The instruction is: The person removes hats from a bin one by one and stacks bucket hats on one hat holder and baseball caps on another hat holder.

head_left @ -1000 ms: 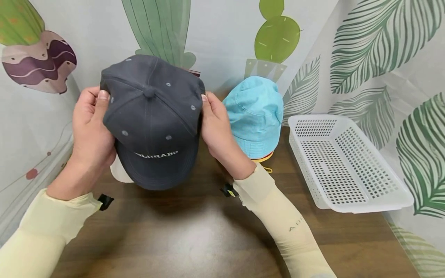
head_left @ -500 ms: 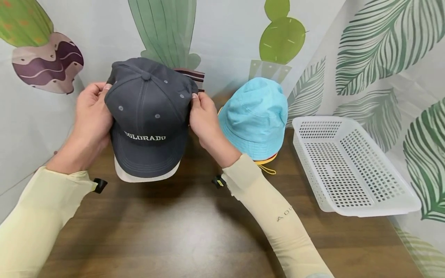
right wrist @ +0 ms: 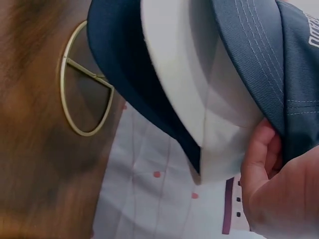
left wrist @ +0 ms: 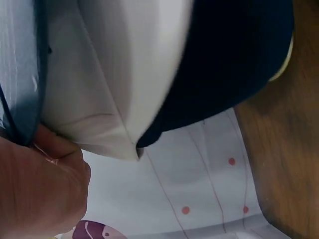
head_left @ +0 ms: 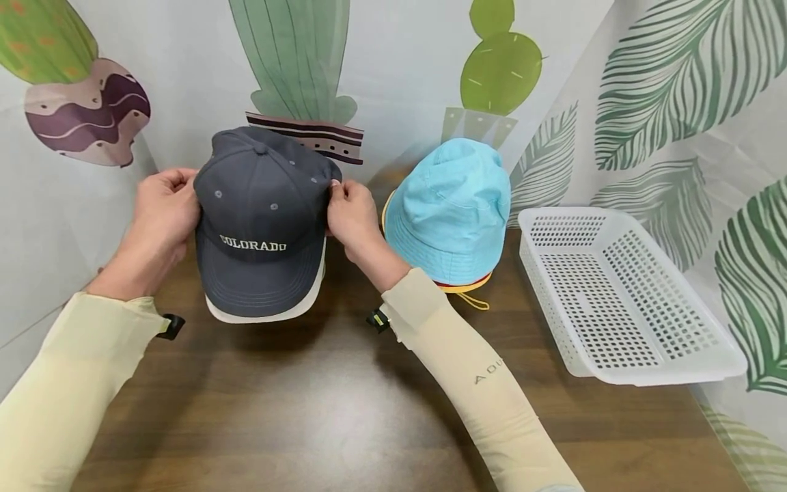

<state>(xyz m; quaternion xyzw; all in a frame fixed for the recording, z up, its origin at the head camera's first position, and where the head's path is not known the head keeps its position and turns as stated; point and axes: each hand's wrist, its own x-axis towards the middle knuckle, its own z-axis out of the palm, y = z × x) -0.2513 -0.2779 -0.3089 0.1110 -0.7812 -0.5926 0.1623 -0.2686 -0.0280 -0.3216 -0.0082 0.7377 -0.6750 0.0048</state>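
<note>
A dark grey baseball cap [head_left: 264, 184] with white COLORADO lettering sits over a cream cap [right wrist: 169, 64], whose brim edge shows below it in the head view. Beneath that, the right wrist view shows a navy brim [right wrist: 117, 45]. My left hand [head_left: 162, 219] pinches the grey cap's left edge. On the opposite edge my right hand [head_left: 356, 215] pinches with thumb and fingers. A gold wire ring base [right wrist: 63, 94] stands on the table under the stack; whatever joins it to the caps is hidden.
Right of the caps stands a light blue bucket hat [head_left: 455, 212] over a yellow-and-red edge with a yellow cord [head_left: 475, 302]. Farther right is a white perforated basket [head_left: 553, 321]. A printed cloth [head_left: 406, 61] hangs behind the wooden table [head_left: 307, 424].
Both hands have lowered the grey cap onto the cream one and come closer together. The lettering and brim now face forward. The bucket hat and basket stay put, with a slight view shift.
</note>
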